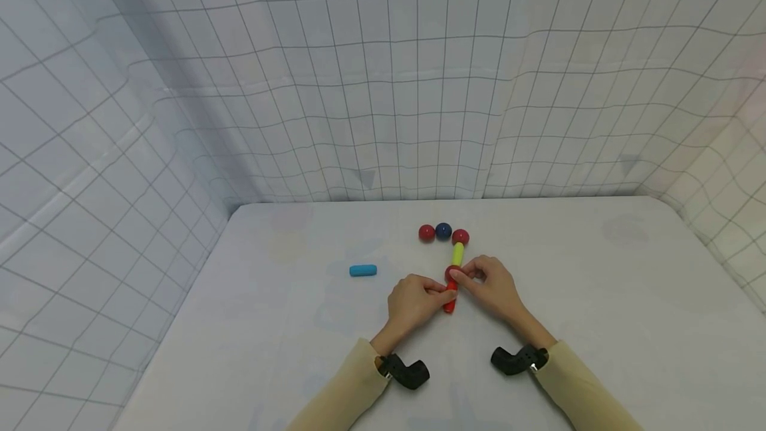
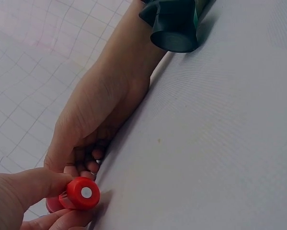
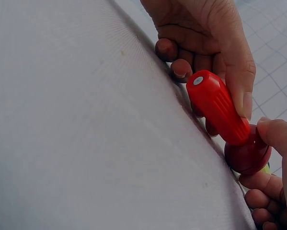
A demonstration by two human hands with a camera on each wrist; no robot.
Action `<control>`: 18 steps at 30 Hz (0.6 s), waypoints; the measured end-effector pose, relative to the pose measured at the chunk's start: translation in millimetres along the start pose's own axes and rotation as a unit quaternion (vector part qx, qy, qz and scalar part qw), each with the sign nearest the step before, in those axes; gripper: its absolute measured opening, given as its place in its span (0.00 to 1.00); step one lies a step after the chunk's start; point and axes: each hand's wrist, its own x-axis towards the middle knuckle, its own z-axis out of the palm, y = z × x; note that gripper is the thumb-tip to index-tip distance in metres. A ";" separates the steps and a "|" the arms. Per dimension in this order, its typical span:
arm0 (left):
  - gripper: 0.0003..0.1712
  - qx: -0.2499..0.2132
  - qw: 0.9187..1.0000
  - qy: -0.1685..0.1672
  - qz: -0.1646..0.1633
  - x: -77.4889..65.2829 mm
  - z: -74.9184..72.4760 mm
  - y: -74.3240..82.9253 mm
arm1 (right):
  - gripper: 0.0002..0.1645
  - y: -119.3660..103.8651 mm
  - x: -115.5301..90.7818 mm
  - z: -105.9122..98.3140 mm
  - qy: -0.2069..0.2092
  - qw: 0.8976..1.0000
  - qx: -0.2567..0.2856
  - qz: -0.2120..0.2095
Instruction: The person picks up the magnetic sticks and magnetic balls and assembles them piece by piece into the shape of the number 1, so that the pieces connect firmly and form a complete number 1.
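My left hand (image 1: 413,301) pinches a red ridged rod (image 3: 217,108) between thumb and fingers. A small pale disc shows in the rod's near end in both wrist views. At its far end the rod meets a dark red ball (image 3: 248,153), gripped by the thumb and fingertips of my right hand (image 1: 493,288). Beyond that ball a yellow-green rod (image 1: 457,255) runs away from me to another dark red ball (image 1: 461,237). Together these pieces form a nearly straight line on the table.
A dark blue ball (image 1: 443,231) and a third red ball (image 1: 427,233) sit in a row left of the line's far end. Off to the left lies a blue rod (image 1: 362,270). White gridded curtains (image 1: 383,85) hang behind and beside the white table (image 1: 269,351).
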 end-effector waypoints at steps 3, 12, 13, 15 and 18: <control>0.12 -0.003 1.000 -0.004 0.000 0.6 -0.5 -0.6 | 0.12 -0.5 0.2 -0.1 -0.001 1.000 0.001 0.001; 0.12 -0.004 1.000 -0.010 0.003 1.1 -2.0 -0.5 | 0.11 -1.1 0.6 -0.3 0.001 1.000 0.003 0.002; 0.12 -0.004 1.000 -0.011 0.002 1.1 -2.2 -0.5 | 0.11 -1.2 0.5 -0.2 0.002 1.000 0.002 0.001; 0.12 -0.005 1.000 -0.012 0.001 1.2 -2.5 -0.4 | 0.11 -1.1 0.5 -0.1 0.004 1.000 0.002 -0.001; 0.12 -0.004 1.000 -0.014 0.002 1.2 -2.5 -0.6 | 0.11 -1.9 -0.1 -0.2 0.008 1.000 0.002 -0.006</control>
